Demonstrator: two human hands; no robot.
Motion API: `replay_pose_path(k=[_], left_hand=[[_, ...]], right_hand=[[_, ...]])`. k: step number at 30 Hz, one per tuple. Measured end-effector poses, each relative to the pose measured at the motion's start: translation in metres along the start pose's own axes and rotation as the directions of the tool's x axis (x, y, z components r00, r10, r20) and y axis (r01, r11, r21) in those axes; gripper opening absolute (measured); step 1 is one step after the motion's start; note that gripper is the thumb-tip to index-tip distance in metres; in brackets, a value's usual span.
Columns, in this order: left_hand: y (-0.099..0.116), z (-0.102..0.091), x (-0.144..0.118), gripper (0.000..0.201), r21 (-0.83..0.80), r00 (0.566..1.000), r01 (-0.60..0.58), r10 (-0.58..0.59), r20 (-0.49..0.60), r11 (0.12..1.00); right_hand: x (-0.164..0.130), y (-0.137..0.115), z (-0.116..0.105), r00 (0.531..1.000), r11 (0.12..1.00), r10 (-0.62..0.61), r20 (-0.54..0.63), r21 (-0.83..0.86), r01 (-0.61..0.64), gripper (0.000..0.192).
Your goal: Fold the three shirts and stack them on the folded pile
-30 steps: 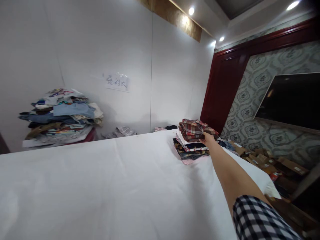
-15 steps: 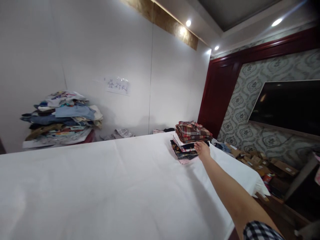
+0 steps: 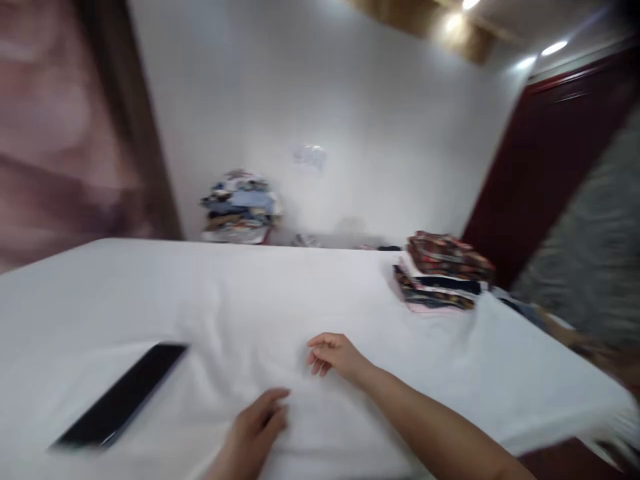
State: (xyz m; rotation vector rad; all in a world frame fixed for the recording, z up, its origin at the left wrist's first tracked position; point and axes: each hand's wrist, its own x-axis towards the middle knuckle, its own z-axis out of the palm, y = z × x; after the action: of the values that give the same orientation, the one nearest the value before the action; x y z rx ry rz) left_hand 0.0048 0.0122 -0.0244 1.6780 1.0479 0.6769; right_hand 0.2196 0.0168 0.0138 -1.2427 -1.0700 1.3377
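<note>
Over the white cloth (image 3: 300, 287) of the table, my left hand (image 3: 256, 427) is held with thumb and fingers apart, nothing in it. My right hand (image 3: 334, 353) hovers a little farther ahead, fingers loosely bent and spread, also without anything. Nearest to my left hand lies a flat, black, long rectangular thing (image 3: 125, 393); its kind is unclear in the blur. At the back right stands a stack of folded clothes (image 3: 440, 277), with red-brown plaid garments on top and dark, white and pink layers below. My right hand is apart from it.
Against the white wall (image 3: 380, 133), behind the table's far edge, rises a loose heap of clothes (image 3: 243, 207). A paper sign (image 3: 310, 157) hangs there. A pink curtain-like surface (image 3: 60, 133) is at the left, and a dark red panel (image 3: 545, 153) at the right.
My right hand has left the clothes stack and come back towards me. My left hand has come into view. The view has swung left, bringing in the black thing and the pink surface.
</note>
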Motion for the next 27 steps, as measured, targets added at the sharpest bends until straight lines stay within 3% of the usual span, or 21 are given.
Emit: replay_pose_path(k=[3,7,13,18,21,23,24,26,27], left_hand=[[0.014,-0.002,-0.013,0.024,0.057,0.997,-0.073,0.073,0.007,0.996],[0.016,-0.001,-0.022,0.025,0.054,1.000,-0.020,0.021,-0.021,0.998],[0.008,0.003,-0.031,0.030,-0.056,0.999,-0.037,0.037,-0.001,0.998],[0.011,0.007,-0.036,0.031,-0.116,1.000,0.011,-0.011,0.004,0.993],[0.018,0.000,-0.042,0.029,-0.122,0.998,0.039,-0.034,0.046,0.992],[0.023,-0.017,-0.043,0.025,-0.055,0.999,0.019,-0.020,-0.032,0.998],[0.024,-0.030,-0.041,0.023,0.005,0.992,0.001,-0.001,-0.126,1.000],[0.022,-0.062,-0.035,0.023,0.159,0.930,-0.010,0.068,-0.360,0.987],[0.019,-0.079,-0.032,0.024,0.234,0.874,0.012,0.104,-0.474,0.972]], right_hand=[[0.000,-0.003,0.047,0.977,0.993,-0.031,0.211,-0.109,0.055,0.031],[0.013,0.011,0.070,0.968,0.972,-0.101,0.228,-0.184,0.145,0.030],[0.032,0.048,0.049,0.989,0.976,-0.144,0.045,-0.160,0.149,0.040],[0.036,0.059,0.035,0.983,0.955,-0.122,0.134,-0.252,0.153,0.038],[0.036,0.059,0.034,0.979,0.939,-0.118,0.168,-0.303,0.165,0.034],[0.034,0.057,0.036,0.975,0.921,-0.128,0.179,-0.342,0.184,0.033],[0.033,0.056,0.037,0.974,0.914,-0.130,0.183,-0.359,0.189,0.032],[0.032,0.054,0.038,0.975,0.901,-0.128,0.182,-0.390,0.191,0.032],[0.032,0.053,0.039,0.976,0.894,-0.127,0.180,-0.405,0.191,0.031]])
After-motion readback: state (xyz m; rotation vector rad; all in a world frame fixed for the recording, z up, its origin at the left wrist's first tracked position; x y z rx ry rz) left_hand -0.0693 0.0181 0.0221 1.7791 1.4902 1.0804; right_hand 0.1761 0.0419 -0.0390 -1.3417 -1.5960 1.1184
